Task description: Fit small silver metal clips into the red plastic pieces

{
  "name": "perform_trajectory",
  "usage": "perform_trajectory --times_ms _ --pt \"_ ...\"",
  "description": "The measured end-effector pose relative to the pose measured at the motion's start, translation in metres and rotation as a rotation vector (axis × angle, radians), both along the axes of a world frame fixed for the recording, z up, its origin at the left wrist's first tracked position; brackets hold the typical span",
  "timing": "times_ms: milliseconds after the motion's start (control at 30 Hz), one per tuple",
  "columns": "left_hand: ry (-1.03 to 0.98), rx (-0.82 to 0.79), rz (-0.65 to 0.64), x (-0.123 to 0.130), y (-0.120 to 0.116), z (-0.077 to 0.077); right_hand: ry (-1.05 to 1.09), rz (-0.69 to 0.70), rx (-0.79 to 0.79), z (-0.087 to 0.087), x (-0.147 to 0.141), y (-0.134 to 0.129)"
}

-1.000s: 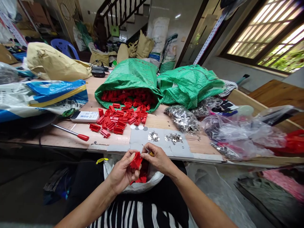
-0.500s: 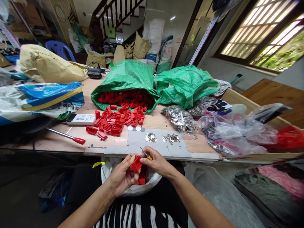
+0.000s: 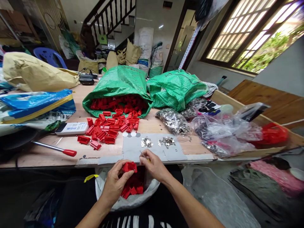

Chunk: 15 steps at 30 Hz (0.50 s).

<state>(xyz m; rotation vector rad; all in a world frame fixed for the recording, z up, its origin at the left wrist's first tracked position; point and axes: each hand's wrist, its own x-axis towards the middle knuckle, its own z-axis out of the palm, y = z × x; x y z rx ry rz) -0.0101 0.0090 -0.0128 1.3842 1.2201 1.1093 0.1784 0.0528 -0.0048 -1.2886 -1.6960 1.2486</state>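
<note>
My left hand (image 3: 113,180) is closed on a red plastic part (image 3: 129,167), held between thumb and fingers above an open white sack (image 3: 152,191) on my lap. More red parts (image 3: 133,191) lie inside that sack. Just to the right, my right hand (image 3: 155,168) pinches a small tool with a yellow handle (image 3: 149,160) and a thin metal shaft, mostly covered by the fingers. Beyond it, two small piles of shiny metal pieces (image 3: 146,142) rest on a grey sheet (image 3: 133,149) at the table edge.
Loose red parts (image 3: 102,128) spill from a green sack (image 3: 116,77). Another green sack (image 3: 177,90) and a clear bag of metal pieces (image 3: 174,122) stand to the right. A red-tipped lever (image 3: 69,153) sticks out at left beside a white box (image 3: 73,128).
My left hand has moved left with the red part, which is now turned and farther from my right hand. The tool has drawn away from the part. The view has shifted.
</note>
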Motion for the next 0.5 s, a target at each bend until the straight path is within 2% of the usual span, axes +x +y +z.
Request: perform_trajectory --times_ms 133,200,367,500 --pt "-0.294 -0.228 -0.007 0.000 -0.002 -0.001 -0.525 -0.194 0.251 0.011 0.024 0.035" --pt "-0.387 -0.277 0.004 0.001 -0.002 0.000 -0.694 -0.201 0.299 0.011 0.030 0.050" --pt "-0.429 -0.309 0.033 0.002 -0.002 0.000 -0.874 -0.067 0.318 0.004 0.026 0.067" --pt "-0.435 -0.315 0.057 0.000 0.000 -0.003 -0.909 -0.022 0.305 0.005 0.023 0.072"
